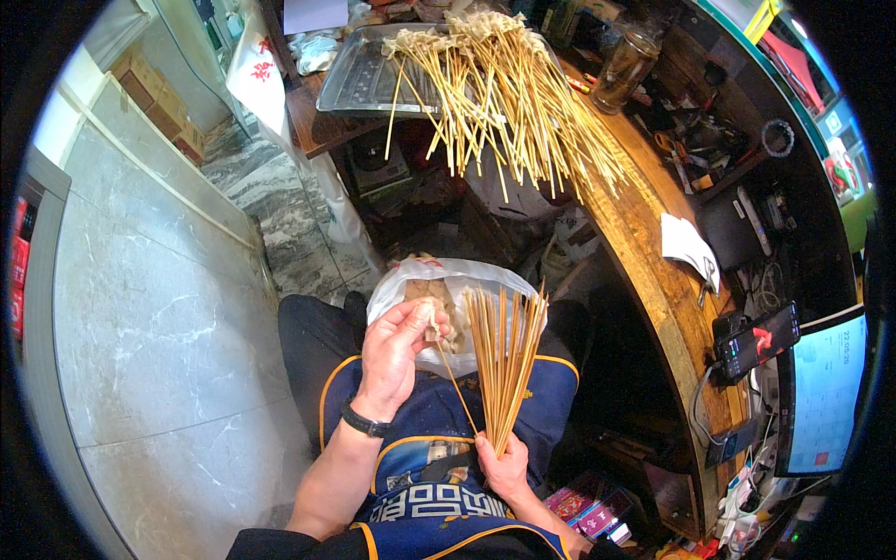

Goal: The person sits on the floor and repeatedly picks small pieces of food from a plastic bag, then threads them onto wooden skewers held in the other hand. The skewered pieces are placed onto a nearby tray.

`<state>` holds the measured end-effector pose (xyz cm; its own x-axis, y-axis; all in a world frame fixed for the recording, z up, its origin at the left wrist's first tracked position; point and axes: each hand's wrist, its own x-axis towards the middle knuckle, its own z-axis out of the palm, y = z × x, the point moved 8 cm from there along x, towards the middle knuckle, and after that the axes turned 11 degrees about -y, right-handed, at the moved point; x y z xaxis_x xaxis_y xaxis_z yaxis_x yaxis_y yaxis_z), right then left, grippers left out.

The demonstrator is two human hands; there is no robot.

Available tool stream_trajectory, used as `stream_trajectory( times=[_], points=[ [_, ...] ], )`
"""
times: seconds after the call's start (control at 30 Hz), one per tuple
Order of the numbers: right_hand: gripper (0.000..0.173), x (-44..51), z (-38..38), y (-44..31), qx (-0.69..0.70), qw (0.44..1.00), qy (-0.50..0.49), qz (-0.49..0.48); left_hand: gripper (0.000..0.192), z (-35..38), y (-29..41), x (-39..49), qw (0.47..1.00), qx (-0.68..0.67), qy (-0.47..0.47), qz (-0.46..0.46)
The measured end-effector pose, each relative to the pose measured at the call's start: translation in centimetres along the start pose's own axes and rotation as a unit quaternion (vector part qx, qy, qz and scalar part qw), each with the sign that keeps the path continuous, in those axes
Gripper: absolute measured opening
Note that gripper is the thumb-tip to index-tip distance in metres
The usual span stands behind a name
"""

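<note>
My right hand (pixel 505 458) grips a fanned bundle of thin wooden skewers (pixel 500 371) by its lower ends. One skewer (pixel 458 392) slants away from the bundle, up to my left hand (pixel 406 332). The fingers of my left hand pinch a pale, thin, folded piece of food (pixel 432 318) at that skewer's upper end. Behind both hands, a white plastic bag (pixel 392 290) stands open on my lap, with more pale pieces inside. Many skewers with pale pieces on their ends (pixel 504 105) lie across a clear plastic tray (pixel 350 77) on the desk, their bare ends hanging over its edge.
The curved wooden desk (pixel 637 280) runs along the right, bearing a glass jar (pixel 625 70), white paper (pixel 689 245), a phone (pixel 759 343) and a monitor (pixel 822 395) with cables. Leaflets (pixel 591 507) lie low at the right. A tiled surface (pixel 175 315) is at the left.
</note>
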<state>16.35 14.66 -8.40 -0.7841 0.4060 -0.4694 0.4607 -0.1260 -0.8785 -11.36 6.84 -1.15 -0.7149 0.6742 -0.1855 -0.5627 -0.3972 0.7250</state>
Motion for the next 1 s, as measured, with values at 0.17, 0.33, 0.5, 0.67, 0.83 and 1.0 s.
stream_trajectory(
  times=[0.17,0.33,0.5,0.67,0.83,1.0],
  points=[
    [0.019,0.1,0.0,0.8,0.004,1.000,0.011,0.012,0.027,-0.1,-1.8,-0.2,0.999,0.040,0.024,-0.013],
    [0.018,0.2,-0.3,0.8,0.027,0.999,0.019,0.015,0.038,0.5,-4.6,-0.9,0.994,0.056,-0.030,-0.090],
    [0.017,0.2,0.2,-0.3,0.099,0.995,-0.003,0.031,0.033,0.4,-8.6,-2.5,0.975,0.103,-0.041,-0.191],
    [0.023,0.0,0.5,-1.7,0.199,0.980,-0.012,0.000,0.027,-0.2,-10.0,-2.9,0.944,0.251,-0.019,-0.212],
    [0.023,0.1,0.7,-1.5,0.154,0.985,-0.075,0.016,0.022,1.4,-9.7,-2.5,0.986,0.111,-0.029,-0.124],
    [0.021,0.1,0.4,-1.2,0.168,0.985,-0.050,0.010,0.020,2.2,-9.5,-4.1,0.982,0.084,-0.103,-0.134]
  ],
)
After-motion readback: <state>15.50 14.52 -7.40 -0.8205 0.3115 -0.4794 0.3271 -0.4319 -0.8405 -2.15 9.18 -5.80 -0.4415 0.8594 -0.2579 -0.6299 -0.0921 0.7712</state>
